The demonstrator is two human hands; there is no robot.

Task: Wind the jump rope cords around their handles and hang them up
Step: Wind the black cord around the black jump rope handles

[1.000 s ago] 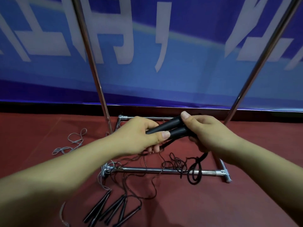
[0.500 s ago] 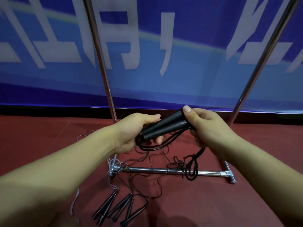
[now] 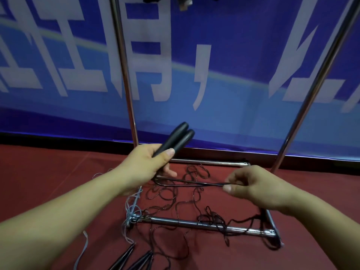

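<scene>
Meanwhile, the left hand [image 3: 150, 162] grips both black handles [image 3: 175, 140] (tilted up, side by side) above the red floor [image 3: 48, 182]; the right hand [image 3: 251, 187] pinches the taut black cord [image 3: 191, 184].

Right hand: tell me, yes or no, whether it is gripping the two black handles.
No, the right hand pinches the stretched cord, while the left hand grips both black handles.

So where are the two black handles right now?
In the head view, the two black handles sit left of centre, gripped side by side in the left hand, pointing up beside the rack's left pole.
</scene>
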